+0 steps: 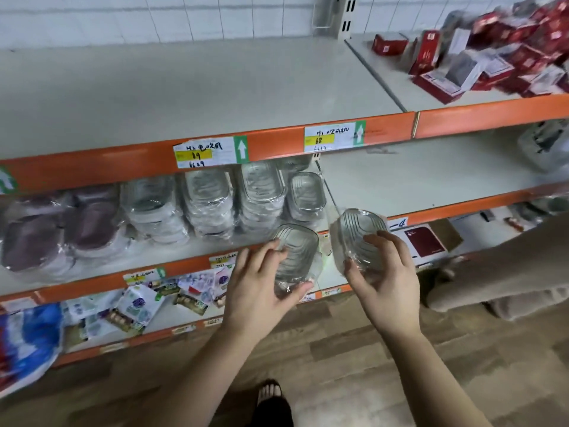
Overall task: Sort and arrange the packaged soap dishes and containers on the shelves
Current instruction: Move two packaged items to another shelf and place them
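My left hand (pixel 261 288) grips a clear ribbed soap dish in plastic wrap (pixel 297 251), held just in front of the middle shelf's orange edge. My right hand (pixel 385 278) holds a second wrapped clear soap dish (pixel 357 235), tilted upright, to the right of the first. On the middle shelf (pixel 431 177) behind them stand several stacks of wrapped clear soap dishes (pixel 261 195). Left of those stacks lie wrapped dark purple dishes (pixel 61 229).
The top shelf (pixel 215 87) is bare on the left; red boxes (pixel 492 60) are piled at its right end. The lower shelf holds small packets (pixel 138 306) and a blue-white bag (pixel 27 340). A cardboard box (pixel 428 241) sits lower right. Wooden floor lies below.
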Tool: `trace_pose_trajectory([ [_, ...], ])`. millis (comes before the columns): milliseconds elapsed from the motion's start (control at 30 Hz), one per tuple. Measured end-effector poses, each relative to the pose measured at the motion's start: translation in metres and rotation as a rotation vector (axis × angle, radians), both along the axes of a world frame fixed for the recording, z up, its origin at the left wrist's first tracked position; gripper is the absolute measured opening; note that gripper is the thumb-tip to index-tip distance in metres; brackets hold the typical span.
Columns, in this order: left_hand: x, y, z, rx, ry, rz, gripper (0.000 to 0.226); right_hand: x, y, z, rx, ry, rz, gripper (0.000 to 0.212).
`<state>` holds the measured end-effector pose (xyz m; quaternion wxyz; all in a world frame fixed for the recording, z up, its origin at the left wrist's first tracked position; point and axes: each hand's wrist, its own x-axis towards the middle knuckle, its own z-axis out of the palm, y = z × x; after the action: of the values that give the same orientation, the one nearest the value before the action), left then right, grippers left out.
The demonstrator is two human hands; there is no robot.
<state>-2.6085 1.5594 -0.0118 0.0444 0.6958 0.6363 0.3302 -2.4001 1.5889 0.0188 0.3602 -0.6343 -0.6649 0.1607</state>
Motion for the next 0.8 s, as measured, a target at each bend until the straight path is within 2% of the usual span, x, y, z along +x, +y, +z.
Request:
trace_pose_trajectory([
  [300, 0.037, 0.043, -0.031, 0.04, 0.002, 0.123, 0.059, 0.034, 0.053, -0.046, 0.028, 0.083, 0.011, 0.048],
  [567, 0.089, 0.084, -0.059, 0.216, -0.003, 0.253, 0.057, 0.084, 0.09, -0.08, 0.063, 0.115, 0.153, 0.054],
  [800, 0.103, 0.167, -0.059, 0.297, 0.028, 0.403, 0.059, 0.097, 0.113, -0.108, 0.1, 0.115, 0.247, 0.05],
])
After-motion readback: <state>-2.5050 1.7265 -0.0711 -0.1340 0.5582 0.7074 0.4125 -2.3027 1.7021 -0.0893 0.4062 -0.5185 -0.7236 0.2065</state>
